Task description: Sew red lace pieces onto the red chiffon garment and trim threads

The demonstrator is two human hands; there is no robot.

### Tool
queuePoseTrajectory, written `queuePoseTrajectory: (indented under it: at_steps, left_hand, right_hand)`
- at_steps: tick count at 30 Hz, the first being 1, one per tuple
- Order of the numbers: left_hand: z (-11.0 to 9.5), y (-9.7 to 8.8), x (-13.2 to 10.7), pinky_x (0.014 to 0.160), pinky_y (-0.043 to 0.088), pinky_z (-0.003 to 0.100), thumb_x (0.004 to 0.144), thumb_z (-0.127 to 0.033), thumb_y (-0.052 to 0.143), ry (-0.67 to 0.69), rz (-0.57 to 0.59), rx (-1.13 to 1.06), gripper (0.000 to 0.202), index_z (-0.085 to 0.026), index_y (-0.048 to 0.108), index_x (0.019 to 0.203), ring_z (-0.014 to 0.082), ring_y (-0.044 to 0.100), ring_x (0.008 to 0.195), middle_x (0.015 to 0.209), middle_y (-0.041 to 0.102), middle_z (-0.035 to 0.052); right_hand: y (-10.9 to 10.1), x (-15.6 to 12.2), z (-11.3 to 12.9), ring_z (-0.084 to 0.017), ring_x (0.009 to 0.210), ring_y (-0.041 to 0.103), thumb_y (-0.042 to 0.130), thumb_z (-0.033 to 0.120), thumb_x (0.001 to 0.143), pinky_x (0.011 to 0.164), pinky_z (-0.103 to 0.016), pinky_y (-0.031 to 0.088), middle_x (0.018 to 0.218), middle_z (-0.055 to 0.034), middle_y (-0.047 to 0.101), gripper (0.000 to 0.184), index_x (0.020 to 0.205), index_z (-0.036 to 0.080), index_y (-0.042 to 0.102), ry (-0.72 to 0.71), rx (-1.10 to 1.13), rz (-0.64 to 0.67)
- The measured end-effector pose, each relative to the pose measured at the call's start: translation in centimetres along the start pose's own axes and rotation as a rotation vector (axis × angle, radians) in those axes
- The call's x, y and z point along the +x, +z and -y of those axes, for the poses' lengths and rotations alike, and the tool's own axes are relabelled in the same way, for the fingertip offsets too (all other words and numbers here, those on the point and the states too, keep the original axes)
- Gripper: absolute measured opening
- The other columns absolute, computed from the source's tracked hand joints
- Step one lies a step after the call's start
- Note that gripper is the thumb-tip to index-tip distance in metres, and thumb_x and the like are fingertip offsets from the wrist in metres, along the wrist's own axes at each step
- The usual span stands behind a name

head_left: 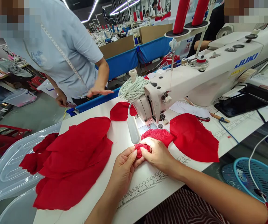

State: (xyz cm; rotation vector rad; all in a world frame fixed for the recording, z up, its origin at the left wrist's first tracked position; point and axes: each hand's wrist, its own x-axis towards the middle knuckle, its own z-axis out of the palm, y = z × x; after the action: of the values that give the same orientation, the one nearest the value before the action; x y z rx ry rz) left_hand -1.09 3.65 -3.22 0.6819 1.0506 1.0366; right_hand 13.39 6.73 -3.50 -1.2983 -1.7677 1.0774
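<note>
By the machine, left hand meets right hand, pinching cloth.

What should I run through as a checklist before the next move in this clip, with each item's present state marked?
1. Fabric gripped by both hands: ok; the left hand and right hand pinch a bunched red piece.
2. Hands clear of the stitching area: ok; they are on the near side of the sewing machine.
3. Held piece separate from the red lace just beyond: cannot tell; the fingers cover the join.
4. Red fabric pile fully on the table: not ok; it overhangs the left edge.
5. Co-worker's outstretched hand off the machine: ok; it is apart from it.
</note>
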Motion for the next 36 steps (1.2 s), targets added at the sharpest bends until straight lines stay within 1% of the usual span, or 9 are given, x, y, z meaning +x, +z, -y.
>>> queuePoseTrajectory:
  at_steps: [5,10,13,17,20,22,25,29,36]
  left_hand:
    - [-0.5,0.0,-0.1,0.084,0.053,0.025,0.078,-0.029,0.071,-0.018,0.011,0.022,0.019,-0.015,0.070,0.091,0.0134,0.066,0.083,0.089,0.072,0.0046]
    - [-0.6,-0.2,-0.4,0.044,0.042,0.016,0.077,-0.040,0.069,0.066,0.006,0.292,0.026,-0.015,0.063,0.079,0.0063,0.051,0.045,0.060,0.060,-0.0026]
    - [-1.1,-1.0,-0.9,0.039,0.039,0.020,0.084,-0.045,0.057,0.223,-0.065,0.559,0.030,-0.017,0.060,0.074,0.0086,0.047,0.041,0.057,0.056,-0.0026]
    - [-2.6,-2.9,-1.5,0.068,0.051,0.031,0.090,-0.031,0.047,0.739,-0.412,1.111,0.022,-0.019,0.065,0.085,0.0200,0.062,0.074,0.082,0.068,0.0076]
    - [-4.3,-4.4,-1.9,0.097,0.042,0.042,0.090,-0.024,0.043,0.959,-0.660,1.431,0.029,-0.019,0.065,0.109,0.0265,0.058,0.108,0.112,0.066,0.0139]
    - [-5.7,-5.5,-2.1,0.108,0.031,0.050,0.090,-0.026,0.045,0.902,-0.741,1.603,0.038,-0.019,0.056,0.126,0.0302,0.044,0.128,0.134,0.054,0.0150]
    - [-7.4,-7.6,-2.3,0.111,0.010,0.063,0.089,-0.038,0.049,0.602,-0.832,1.756,0.052,-0.023,0.046,0.138,0.0372,0.016,0.142,0.153,0.030,0.0131]
    - [-8.4,-10.9,-2.6,0.104,0.014,0.071,0.090,-0.045,0.046,0.235,-0.874,1.668,0.052,-0.019,0.050,0.135,0.0458,0.021,0.139,0.150,0.034,0.0181]
    - [-10.7,-14.7,-3.9,0.110,0.025,0.054,0.094,-0.054,0.030,0.292,-0.892,1.601,0.053,-0.033,0.035,0.143,0.0281,0.031,0.139,0.153,0.033,0.0061]
  right_hand:
    - [-0.2,-0.3,-0.5,-0.014,0.068,0.057,0.043,0.010,0.087,0.065,-0.027,0.045,0.082,-0.0021,0.063,0.021,0.091,0.016,0.063,-0.023,0.109,0.021]
    - [0.2,-1.1,-0.3,-0.015,0.070,0.057,0.048,0.019,0.089,0.065,-0.028,0.046,0.086,-0.0037,0.063,0.017,0.098,0.016,0.061,-0.193,0.001,0.068]
    - [0.7,-1.6,-0.4,-0.018,0.072,0.058,0.048,0.020,0.088,0.064,-0.029,0.047,0.085,-0.0061,0.063,0.015,0.096,0.016,0.060,-0.315,-0.123,0.096]
    - [1.5,-2.0,-1.0,-0.018,0.071,0.060,0.043,0.013,0.087,0.062,-0.029,0.048,0.082,-0.0064,0.063,0.017,0.088,0.017,0.059,-0.495,-0.285,0.189]
    - [1.8,-2.3,-1.1,-0.018,0.076,0.063,0.041,0.011,0.088,0.066,-0.028,0.050,0.088,-0.0059,0.065,0.020,0.088,0.019,0.059,-0.618,-0.290,0.292]
    - [1.9,-2.5,-1.0,-0.017,0.075,0.064,0.041,0.012,0.088,0.066,-0.027,0.051,0.090,-0.0056,0.066,0.020,0.089,0.020,0.059,-0.670,-0.276,0.328]
    - [2.0,-2.8,-1.3,-0.016,0.075,0.065,0.040,0.013,0.090,0.066,-0.026,0.053,0.091,-0.0054,0.066,0.020,0.091,0.020,0.059,-0.716,-0.280,0.346]
    - [2.4,-2.6,-2.3,-0.015,0.076,0.067,0.040,0.012,0.089,0.066,-0.023,0.055,0.092,-0.0048,0.067,0.021,0.094,0.022,0.058,-0.805,-0.307,0.344]
    - [3.0,-1.4,-4.4,-0.016,0.075,0.072,0.044,0.013,0.088,0.064,-0.019,0.059,0.094,-0.0050,0.070,0.021,0.099,0.025,0.057,-0.985,-0.342,0.269]
